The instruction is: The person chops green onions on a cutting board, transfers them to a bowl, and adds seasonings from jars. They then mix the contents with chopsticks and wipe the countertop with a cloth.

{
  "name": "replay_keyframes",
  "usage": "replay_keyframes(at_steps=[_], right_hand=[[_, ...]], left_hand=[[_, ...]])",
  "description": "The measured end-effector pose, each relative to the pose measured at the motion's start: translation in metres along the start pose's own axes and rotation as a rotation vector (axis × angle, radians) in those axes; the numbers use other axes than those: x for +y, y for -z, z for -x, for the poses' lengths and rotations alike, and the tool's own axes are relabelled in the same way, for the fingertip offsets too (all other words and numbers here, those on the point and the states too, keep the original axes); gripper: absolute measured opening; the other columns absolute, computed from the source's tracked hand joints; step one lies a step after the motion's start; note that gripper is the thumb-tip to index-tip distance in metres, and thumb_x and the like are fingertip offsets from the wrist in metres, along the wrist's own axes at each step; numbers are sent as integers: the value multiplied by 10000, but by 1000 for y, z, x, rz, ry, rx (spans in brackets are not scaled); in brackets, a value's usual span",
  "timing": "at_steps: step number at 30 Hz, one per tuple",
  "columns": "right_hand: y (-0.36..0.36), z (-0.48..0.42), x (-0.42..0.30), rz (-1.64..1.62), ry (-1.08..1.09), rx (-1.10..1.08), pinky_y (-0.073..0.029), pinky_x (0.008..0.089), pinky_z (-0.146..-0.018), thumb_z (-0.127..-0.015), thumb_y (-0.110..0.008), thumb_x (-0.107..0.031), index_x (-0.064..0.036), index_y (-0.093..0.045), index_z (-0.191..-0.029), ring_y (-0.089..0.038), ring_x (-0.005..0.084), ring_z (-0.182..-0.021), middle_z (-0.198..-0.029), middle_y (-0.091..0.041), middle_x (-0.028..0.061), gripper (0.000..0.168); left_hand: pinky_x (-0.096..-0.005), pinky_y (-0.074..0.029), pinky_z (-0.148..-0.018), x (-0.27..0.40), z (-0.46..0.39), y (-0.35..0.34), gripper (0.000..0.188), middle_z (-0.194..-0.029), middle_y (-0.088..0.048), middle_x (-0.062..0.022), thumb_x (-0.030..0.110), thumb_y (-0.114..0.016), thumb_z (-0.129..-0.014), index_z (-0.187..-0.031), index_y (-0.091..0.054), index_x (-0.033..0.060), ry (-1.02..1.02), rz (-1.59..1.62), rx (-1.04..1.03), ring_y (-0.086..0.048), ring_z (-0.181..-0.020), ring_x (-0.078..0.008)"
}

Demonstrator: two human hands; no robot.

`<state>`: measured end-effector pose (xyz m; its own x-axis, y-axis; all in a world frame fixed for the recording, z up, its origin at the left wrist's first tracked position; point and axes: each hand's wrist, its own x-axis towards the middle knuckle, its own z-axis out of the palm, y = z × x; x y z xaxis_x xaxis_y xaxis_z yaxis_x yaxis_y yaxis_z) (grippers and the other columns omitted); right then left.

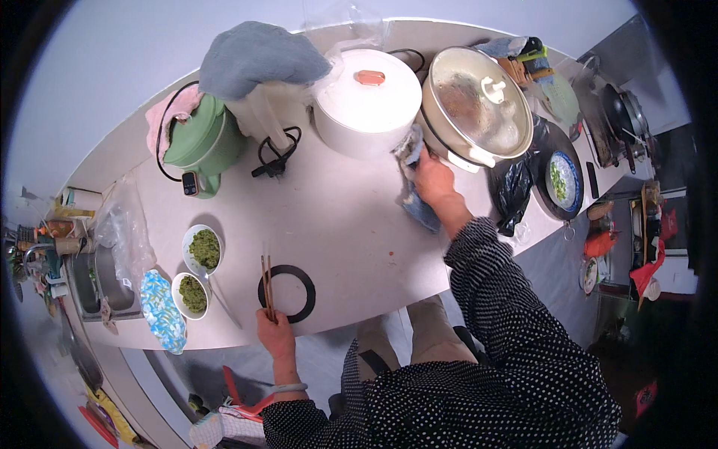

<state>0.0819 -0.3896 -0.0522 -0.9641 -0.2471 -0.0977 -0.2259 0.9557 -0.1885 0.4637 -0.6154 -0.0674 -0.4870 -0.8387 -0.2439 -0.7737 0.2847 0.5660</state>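
Observation:
My left hand [276, 334] grips a pair of chopsticks [267, 286] upright at the counter's front edge, beside a black ring-shaped mat [308, 289]. My right hand [433, 178] is closed on a grey-blue cloth [419, 207] lying on the counter, just left of the cream electric pot [449, 137]. That pot has a steamed glass lid [468, 101] over food I cannot make out. Left of the cloth stands a white lidded pot [359, 123]. Two white bowls of chopped green food [204, 249] [192, 293] are at the left, with a spoon [224, 303] by them.
A green electric pot [210, 140] with a pink cloth and a cord [275, 151] are at the back left. Black plastic bag [511, 185] and blue-rimmed plate [563, 182] lie at the right. A blue floral item [162, 311] sits near the sink [115, 286]. Stove [597, 118] is far right.

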Motion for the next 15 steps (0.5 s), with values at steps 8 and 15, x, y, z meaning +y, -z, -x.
replay_keyframes(at_steps=[8,15], right_hand=[[3,4,21,-52,-112,-298,-467,483,-849,-870,-449,-199,-38,-453,-1224,-606,415,-934,-1009,-619,274,389],[52,124,23,-292,111,-387,-484,488,-792,-877,-498,-186,-65,-450,-1268,-585,452,-912,-998,-605,285,413]], left_hand=[[-418,-454,-628,4,2,-3,130,-725,-566,-171,108,-577,-816,-844,-491,14,-17,-4,26,-565,-671,-361],[-431,-467,-680,-11,0,-6,163,-785,-599,-179,107,-574,-800,-916,-511,11,-11,23,17,-596,-735,-363]])
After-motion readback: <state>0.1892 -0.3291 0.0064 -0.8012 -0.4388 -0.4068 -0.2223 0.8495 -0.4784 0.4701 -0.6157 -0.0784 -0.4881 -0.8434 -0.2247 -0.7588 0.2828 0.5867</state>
